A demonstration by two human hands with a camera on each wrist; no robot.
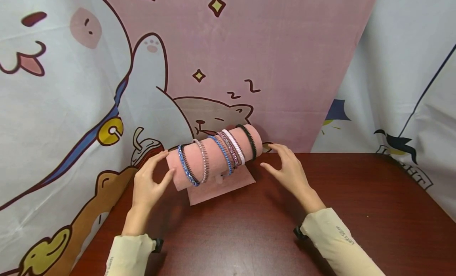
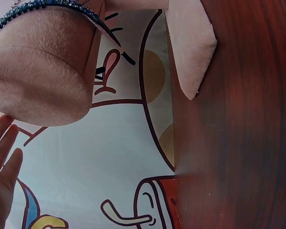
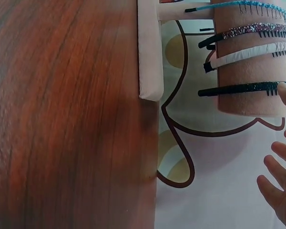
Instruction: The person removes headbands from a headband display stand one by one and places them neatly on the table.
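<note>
A pink padded roll on a display stand [image 1: 213, 163] carries several toothed headbands and leans up toward the right in the head view. From left to right come a blue glitter headband [image 1: 186, 167], a pale pink one [image 1: 204, 159], a bright blue one [image 1: 225, 155], a dark pink glitter one, a white one [image 1: 235, 147] and a black one [image 1: 252, 142]. My left hand [image 1: 147, 185] is at the roll's left end, thumb and fingertips right at its edge. Beside the right end, my right hand [image 1: 290, 171] spreads its fingers and thumb, holding nothing.
The stand's flat pink base [image 1: 221, 191] is on a dark reddish-brown wooden table [image 1: 256, 228]. Behind it hangs a cloth backdrop [image 1: 285, 70] printed with cartoon animals, close to the stand. More printed cloth [image 1: 427, 109] borders the table on the right.
</note>
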